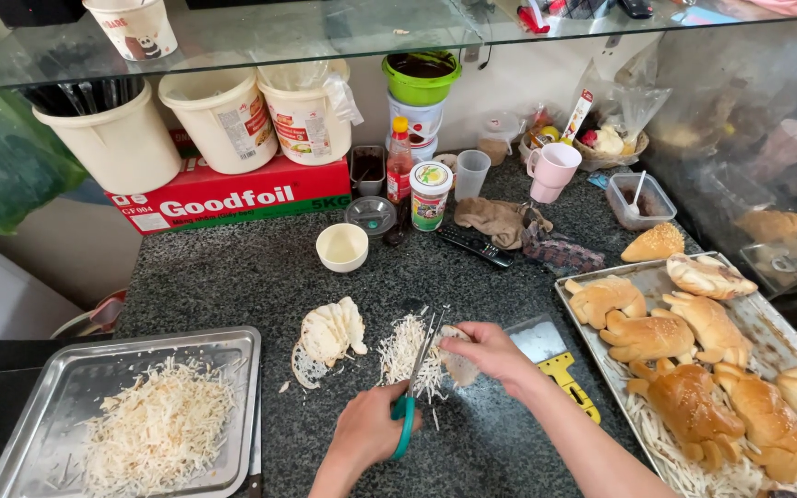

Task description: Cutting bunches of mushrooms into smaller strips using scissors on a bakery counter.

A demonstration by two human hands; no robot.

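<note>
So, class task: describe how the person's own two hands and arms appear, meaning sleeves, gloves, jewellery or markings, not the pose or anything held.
Both are bare. The left hand and the right hand have no gloves, and no rings or marks can be made out. Both forearms are uncovered as far as the frame's bottom edge: no sleeve, watch or bracelet shows.

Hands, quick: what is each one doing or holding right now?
Left hand: closed on the teal-handled scissors, blades over the pale shreds.
Right hand: closed on a pale wafer piece at the blades.
</note>
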